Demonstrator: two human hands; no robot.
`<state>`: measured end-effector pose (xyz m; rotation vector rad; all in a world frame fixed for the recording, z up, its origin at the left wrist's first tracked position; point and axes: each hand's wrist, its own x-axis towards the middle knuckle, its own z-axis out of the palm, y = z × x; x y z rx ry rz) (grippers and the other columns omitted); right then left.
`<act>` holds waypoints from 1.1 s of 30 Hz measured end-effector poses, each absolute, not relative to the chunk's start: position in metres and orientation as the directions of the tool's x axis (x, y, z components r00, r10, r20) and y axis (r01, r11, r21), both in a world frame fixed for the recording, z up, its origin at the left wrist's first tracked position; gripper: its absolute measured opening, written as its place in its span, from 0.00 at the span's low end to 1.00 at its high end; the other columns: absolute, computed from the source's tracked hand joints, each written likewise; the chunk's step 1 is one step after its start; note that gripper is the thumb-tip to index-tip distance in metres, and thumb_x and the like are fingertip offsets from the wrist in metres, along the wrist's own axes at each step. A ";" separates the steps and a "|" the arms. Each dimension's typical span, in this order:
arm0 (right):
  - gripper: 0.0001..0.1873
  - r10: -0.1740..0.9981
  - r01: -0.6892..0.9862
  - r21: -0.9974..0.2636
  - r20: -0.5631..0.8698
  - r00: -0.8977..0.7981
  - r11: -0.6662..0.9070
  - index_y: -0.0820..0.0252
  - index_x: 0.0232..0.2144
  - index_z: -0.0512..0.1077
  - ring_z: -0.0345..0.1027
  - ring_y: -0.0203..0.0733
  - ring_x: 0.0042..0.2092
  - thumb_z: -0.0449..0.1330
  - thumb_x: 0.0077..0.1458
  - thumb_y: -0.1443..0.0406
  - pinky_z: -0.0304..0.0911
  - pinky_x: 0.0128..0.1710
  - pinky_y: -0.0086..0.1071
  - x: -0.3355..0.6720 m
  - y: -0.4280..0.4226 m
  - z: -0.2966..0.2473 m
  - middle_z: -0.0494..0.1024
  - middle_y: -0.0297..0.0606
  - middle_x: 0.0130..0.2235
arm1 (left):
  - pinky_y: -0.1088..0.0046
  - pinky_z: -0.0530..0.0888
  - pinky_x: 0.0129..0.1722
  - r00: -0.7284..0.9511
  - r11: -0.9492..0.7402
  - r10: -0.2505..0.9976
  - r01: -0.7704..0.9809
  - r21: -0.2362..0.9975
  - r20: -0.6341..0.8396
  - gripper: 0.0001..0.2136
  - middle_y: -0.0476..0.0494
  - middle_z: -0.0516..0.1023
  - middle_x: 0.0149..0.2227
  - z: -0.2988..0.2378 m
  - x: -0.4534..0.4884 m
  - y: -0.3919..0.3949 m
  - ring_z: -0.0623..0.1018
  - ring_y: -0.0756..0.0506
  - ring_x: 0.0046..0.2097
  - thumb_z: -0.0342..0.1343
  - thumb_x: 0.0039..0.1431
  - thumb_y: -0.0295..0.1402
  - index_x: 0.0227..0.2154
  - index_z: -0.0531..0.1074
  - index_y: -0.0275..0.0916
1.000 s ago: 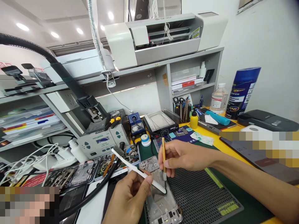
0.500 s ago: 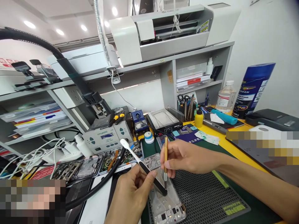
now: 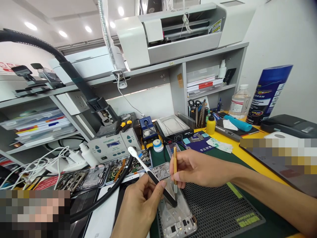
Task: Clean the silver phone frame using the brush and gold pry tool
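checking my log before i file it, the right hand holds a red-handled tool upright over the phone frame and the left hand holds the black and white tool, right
Not quite. The right hand holds a gold-handled tool, not a red-handled one. The head view shows it upright over the phone frame, and the left hand does hold the black and white tool.

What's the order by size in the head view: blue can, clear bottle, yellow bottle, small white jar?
1. blue can, clearly the largest
2. clear bottle
3. yellow bottle and small white jar: too alike to rank, taller against wider, and the jar stands nearer the camera
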<state>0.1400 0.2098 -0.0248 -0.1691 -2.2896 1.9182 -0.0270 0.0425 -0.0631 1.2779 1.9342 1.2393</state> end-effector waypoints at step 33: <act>0.06 0.155 -0.020 -0.931 0.082 -0.985 0.364 0.59 0.35 0.68 0.65 0.39 0.35 0.59 0.62 0.74 0.62 0.37 0.33 0.146 0.198 -0.014 0.71 0.30 0.32 | 0.72 0.61 0.28 -0.367 0.176 0.930 0.521 0.835 0.034 0.24 0.50 0.70 0.26 -0.066 -0.031 0.039 0.67 0.48 0.28 0.54 0.68 0.56 0.30 0.72 0.39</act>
